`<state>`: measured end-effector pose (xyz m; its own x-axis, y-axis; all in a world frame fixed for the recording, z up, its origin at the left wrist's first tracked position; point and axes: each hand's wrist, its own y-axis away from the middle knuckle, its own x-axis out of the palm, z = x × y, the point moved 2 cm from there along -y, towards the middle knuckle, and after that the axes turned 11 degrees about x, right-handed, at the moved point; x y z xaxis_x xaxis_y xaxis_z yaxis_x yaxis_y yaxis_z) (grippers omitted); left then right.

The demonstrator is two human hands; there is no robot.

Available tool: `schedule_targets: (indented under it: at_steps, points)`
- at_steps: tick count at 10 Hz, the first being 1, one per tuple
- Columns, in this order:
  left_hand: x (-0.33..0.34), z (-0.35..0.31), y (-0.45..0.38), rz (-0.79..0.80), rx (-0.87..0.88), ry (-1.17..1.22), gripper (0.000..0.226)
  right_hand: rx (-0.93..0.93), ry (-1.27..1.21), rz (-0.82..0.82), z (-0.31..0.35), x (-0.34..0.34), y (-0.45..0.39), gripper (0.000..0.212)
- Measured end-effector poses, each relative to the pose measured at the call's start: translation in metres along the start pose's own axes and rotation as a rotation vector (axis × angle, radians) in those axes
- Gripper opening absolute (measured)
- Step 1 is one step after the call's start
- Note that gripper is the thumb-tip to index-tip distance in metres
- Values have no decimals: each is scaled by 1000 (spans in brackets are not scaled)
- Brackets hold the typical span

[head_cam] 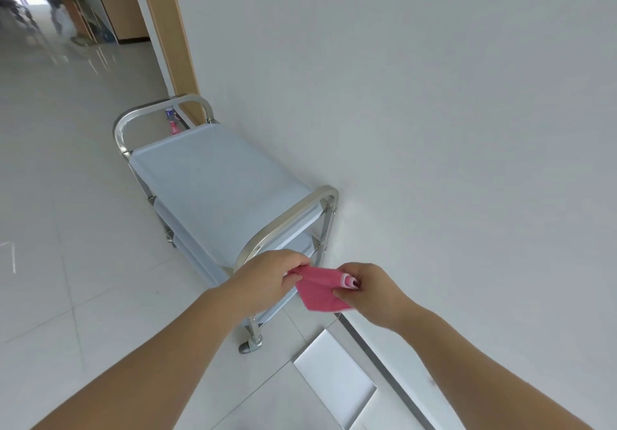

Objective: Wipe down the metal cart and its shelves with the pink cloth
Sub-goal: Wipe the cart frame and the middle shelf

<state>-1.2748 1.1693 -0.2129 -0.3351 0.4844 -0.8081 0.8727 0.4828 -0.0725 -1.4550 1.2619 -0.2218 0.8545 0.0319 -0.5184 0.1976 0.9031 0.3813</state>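
— Grip status?
— Both pinched on the pink cloth (322,291): left hand (270,279) on one edge, right hand (370,291) on the other, cloth stretched between them just above the metal cart (217,176) near handle.
— Progress?
— I'd judge none yet. Cloth isn't touching any surface. Top shelf (213,182), lower shelves, rails all left.
— Anything smaller?
— Pink-topped bottle (173,126) at the far end.

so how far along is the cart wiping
Barely begun, it seems. Both hands, left hand and right hand, pinch the pink cloth in the air, short of the metal cart. No wiping shows; the top shelf and lower shelves remain.
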Motion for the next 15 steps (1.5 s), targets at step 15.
schedule_targets:
  at_steps: [15]
  points:
    - [125,86,-46,-116,-654,-220,33,469,-142,-204,-93,91,-389,50]
